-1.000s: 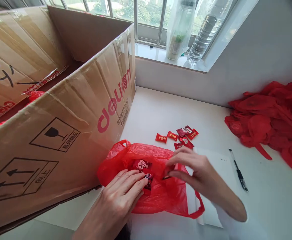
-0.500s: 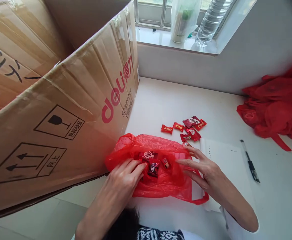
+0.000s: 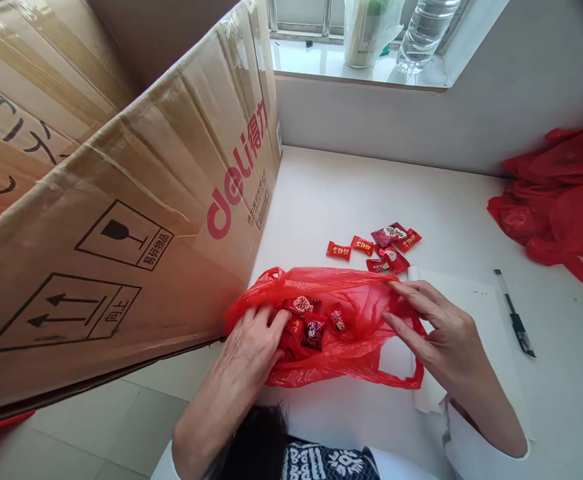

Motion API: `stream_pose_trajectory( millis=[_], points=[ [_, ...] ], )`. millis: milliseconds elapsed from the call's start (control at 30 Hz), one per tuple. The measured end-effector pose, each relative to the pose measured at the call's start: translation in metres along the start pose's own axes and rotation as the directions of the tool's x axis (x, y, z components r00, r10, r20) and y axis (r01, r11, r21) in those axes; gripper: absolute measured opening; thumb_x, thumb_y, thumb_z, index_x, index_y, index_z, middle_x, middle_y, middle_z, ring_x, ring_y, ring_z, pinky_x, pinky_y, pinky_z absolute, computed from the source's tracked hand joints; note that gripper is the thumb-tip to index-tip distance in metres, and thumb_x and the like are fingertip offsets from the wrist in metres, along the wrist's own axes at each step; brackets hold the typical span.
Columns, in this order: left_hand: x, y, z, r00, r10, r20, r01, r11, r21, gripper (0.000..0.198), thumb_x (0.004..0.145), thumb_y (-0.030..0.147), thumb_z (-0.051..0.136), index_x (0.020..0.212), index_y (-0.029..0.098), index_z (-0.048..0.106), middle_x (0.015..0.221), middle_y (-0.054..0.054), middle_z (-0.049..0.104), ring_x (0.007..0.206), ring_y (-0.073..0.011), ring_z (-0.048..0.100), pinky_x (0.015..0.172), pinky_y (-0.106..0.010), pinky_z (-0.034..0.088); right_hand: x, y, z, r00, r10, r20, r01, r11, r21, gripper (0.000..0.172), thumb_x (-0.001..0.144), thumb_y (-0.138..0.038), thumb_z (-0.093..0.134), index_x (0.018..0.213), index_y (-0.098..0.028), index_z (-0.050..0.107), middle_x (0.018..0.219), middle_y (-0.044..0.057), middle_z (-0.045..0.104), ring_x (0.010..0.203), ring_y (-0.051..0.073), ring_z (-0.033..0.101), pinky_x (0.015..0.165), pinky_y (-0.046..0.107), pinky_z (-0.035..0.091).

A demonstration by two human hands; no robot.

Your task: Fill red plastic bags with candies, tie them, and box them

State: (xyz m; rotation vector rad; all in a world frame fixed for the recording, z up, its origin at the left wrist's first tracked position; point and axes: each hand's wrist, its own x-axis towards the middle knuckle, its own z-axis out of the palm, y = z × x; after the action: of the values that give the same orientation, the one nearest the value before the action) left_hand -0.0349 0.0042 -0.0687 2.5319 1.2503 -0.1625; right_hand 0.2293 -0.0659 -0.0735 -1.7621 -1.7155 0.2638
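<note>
A thin red plastic bag (image 3: 341,363) lies on the white table with its mouth spread open. Inside are several wrapped candies, among them a dark-wrapped candy (image 3: 314,331) and a small red candy (image 3: 337,319). My left hand (image 3: 251,350) reaches into the bag's left end beside the candies, thumb apart from the fingers; its fingertips are partly hidden and I see nothing held. My right hand (image 3: 438,330) holds the bag's right rim between fingers and thumb. Beyond the bag, several loose candies (image 3: 338,251) lie on the table.
A large cardboard box (image 3: 181,173) stands close on the left. To the right are white paper (image 3: 476,313), a black pen (image 3: 516,317) and a heap of red bags (image 3: 561,207) against the wall. A plastic bottle (image 3: 426,33) stands on the windowsill.
My right hand has moved from loosely spread fingers at the bag to its rim, pulling the mouth wider. My left hand's fingers have gone toward the bag's left end. The view has shifted slightly.
</note>
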Motion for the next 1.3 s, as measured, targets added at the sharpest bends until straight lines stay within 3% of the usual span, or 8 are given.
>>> stream_pose_trajectory(
  millis=[100, 233, 400, 567, 700, 933, 1167, 1300],
  points=[
    [0.011, -0.006, 0.005, 1.000, -0.001, 0.007, 0.001, 1.000, 0.019, 0.028, 0.073, 0.003, 0.061, 0.096, 0.020, 0.058, 0.095, -0.004, 0.062, 0.087, -0.0255, 0.056, 0.076, -0.040, 0.053, -0.002, -0.004, -0.001, 0.999, -0.025, 0.023, 0.027, 0.997, -0.073, 0.040, 0.087, -0.021, 0.059, 0.127, -0.019, 0.052, 0.114, 0.008, 0.058, 0.081, 0.013, 0.062, 0.061, 0.021, 0.051],
    [0.005, -0.019, 0.011, 0.994, 0.062, -0.085, -0.065, 0.997, -0.034, 0.041, 0.079, 0.006, 0.056, 0.116, 0.022, 0.050, 0.109, -0.004, 0.061, 0.099, -0.0225, 0.055, 0.086, -0.036, 0.051, -0.005, -0.006, -0.003, 0.996, -0.061, 0.058, 0.065, 0.995, -0.080, 0.037, 0.089, -0.018, 0.055, 0.126, -0.020, 0.051, 0.117, 0.007, 0.057, 0.075, 0.010, 0.063, 0.062, 0.019, 0.052],
    [-0.002, -0.022, 0.002, 0.994, 0.103, -0.039, -0.105, 0.993, -0.054, 0.024, 0.086, 0.010, 0.047, 0.102, 0.023, 0.059, 0.097, -0.004, 0.057, 0.090, -0.0232, 0.054, 0.079, -0.037, 0.051, -0.007, -0.014, -0.003, 0.992, -0.058, 0.110, 0.059, 0.998, -0.001, 0.041, 0.090, -0.014, 0.051, 0.130, -0.024, 0.047, 0.122, 0.006, 0.056, 0.101, 0.014, 0.063, 0.075, 0.019, 0.053],
    [-0.001, -0.020, -0.002, 0.984, 0.126, -0.127, -0.148, 0.972, -0.184, 0.022, 0.090, 0.014, 0.037, 0.100, 0.022, 0.054, 0.108, -0.006, 0.054, 0.099, -0.0223, 0.053, 0.085, -0.036, 0.048, -0.005, -0.022, -0.005, 0.979, -0.092, 0.181, 0.073, 0.992, 0.107, 0.048, 0.089, -0.007, 0.045, 0.133, -0.028, 0.044, 0.123, 0.005, 0.053, 0.113, 0.016, 0.058, 0.081, 0.021, 0.054],
    [0.006, -0.025, 0.015, 0.986, 0.099, -0.132, -0.129, 0.962, -0.242, 0.026, 0.082, 0.027, 0.061, 0.107, 0.024, 0.054, 0.106, -0.005, 0.060, 0.100, -0.0243, 0.058, 0.085, -0.035, 0.050, -0.003, -0.023, -0.006, 0.968, -0.062, 0.245, 0.015, 0.981, 0.193, 0.053, 0.087, -0.001, 0.039, 0.130, -0.030, 0.044, 0.123, 0.004, 0.052, 0.109, 0.015, 0.061, 0.080, 0.023, 0.056],
    [0.013, -0.015, 0.030, 0.990, 0.021, -0.136, -0.057, 0.961, -0.270, 0.043, 0.071, 0.019, 0.067, 0.111, 0.021, 0.053, 0.113, -0.008, 0.063, 0.110, -0.0280, 0.057, 0.091, -0.039, 0.051, -0.006, -0.012, -0.005, 0.977, -0.020, 0.213, -0.022, 0.981, 0.192, 0.050, 0.089, -0.002, 0.037, 0.129, -0.032, 0.044, 0.122, 0.005, 0.052, 0.106, 0.015, 0.062, 0.069, 0.019, 0.054],
    [0.018, -0.013, 0.031, 0.991, -0.024, -0.133, -0.026, 0.932, -0.362, 0.029, 0.084, 0.039, 0.057, 0.109, 0.027, 0.049, 0.099, -0.004, 0.064, 0.090, -0.0242, 0.064, 0.080, -0.037, 0.053, -0.005, -0.002, -0.012, 0.992, -0.010, 0.130, -0.013, 0.985, 0.173, 0.043, 0.093, -0.006, 0.038, 0.125, -0.032, 0.050, 0.116, 0.004, 0.053, 0.090, 0.010, 0.062, 0.069, 0.019, 0.050],
    [0.022, -0.015, 0.029, 0.982, -0.053, -0.183, -0.018, 0.931, -0.366, 0.033, 0.080, 0.048, 0.058, 0.103, 0.025, 0.054, 0.096, -0.004, 0.066, 0.088, -0.0247, 0.065, 0.077, -0.034, 0.053, -0.005, 0.000, -0.022, 0.998, 0.007, 0.057, -0.017, 0.987, 0.161, 0.040, 0.093, -0.008, 0.041, 0.121, -0.033, 0.056, 0.111, 0.003, 0.054, 0.080, 0.008, 0.060, 0.066, 0.018, 0.048]
  ],
)
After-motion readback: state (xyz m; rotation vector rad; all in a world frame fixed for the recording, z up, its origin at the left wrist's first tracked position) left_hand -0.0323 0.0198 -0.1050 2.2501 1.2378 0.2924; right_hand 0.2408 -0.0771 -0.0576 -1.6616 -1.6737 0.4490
